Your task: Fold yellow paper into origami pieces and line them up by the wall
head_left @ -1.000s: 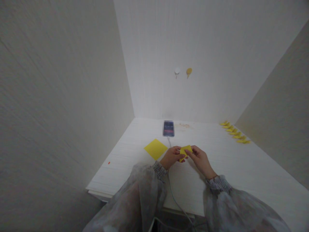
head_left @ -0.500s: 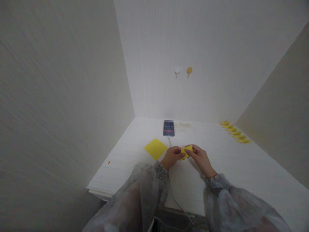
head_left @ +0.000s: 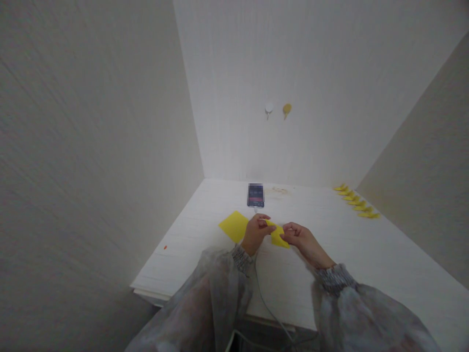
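Note:
A small folded yellow paper (head_left: 277, 235) is held between both hands just above the white table (head_left: 366, 254). My left hand (head_left: 254, 233) pinches its upper left corner. My right hand (head_left: 302, 240) grips its right side with closed fingers. The paper lies tilted, its long edge running from upper left to lower right. Both arms wear loose pale grey sleeves with gathered cuffs.
A flat yellow paper square (head_left: 235, 226) lies left of my hands. A dark phone (head_left: 255, 195) stands behind, with a cable (head_left: 267, 305) running off the front edge. Several folded yellow pieces (head_left: 356, 201) line the far right. Two wall hooks (head_left: 277, 109) hang above.
The paper has been turned and pulled out lengthwise; my left hand rose toward the back left and my right hand dropped slightly to the right.

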Motion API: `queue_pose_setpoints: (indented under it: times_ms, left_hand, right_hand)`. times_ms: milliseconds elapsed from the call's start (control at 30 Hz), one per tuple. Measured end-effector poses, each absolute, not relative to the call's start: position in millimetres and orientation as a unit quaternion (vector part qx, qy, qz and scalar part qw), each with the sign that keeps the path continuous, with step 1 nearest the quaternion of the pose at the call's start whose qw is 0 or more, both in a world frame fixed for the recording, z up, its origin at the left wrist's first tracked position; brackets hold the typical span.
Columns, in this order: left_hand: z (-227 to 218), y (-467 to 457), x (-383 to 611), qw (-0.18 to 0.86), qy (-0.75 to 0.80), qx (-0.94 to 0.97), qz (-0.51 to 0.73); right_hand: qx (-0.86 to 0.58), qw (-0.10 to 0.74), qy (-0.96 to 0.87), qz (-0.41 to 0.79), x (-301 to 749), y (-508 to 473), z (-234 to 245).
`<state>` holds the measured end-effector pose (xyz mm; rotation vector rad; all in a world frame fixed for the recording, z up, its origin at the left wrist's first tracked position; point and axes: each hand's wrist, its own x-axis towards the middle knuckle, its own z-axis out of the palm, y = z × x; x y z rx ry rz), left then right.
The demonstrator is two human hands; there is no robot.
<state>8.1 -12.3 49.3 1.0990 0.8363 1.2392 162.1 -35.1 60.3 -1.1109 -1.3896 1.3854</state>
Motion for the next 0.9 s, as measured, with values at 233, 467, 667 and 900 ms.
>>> queue_pose_setpoints:
  times_ms: [233, 467, 667, 900]
  left_hand:
    - [54.0, -12.7, 8.7, 0.583, 0.372, 0.466, 0.552]
    - [47.5, -14.3, 14.4, 0.541, 0.398, 0.489, 0.556]
    - [49.7, -14.7, 13.9, 0.558, 0.384, 0.465, 0.570]
    - [61.3, -23.3, 11.8, 0.633, 0.319, 0.439, 0.552]
  right_hand:
    - [-0.435, 0.481, -0.614, 0.451, 144.7, -38.5, 58.0]
    - [-0.466, 0.502, -0.620, 0.383, 147.1, -38.4, 56.8]
    - [-0.484, 0.525, -0.598, 0.363, 142.5, -38.0, 56.5]
    - [-0.494, 0.552, -0.528, 0.415, 147.4, -39.8, 60.0]
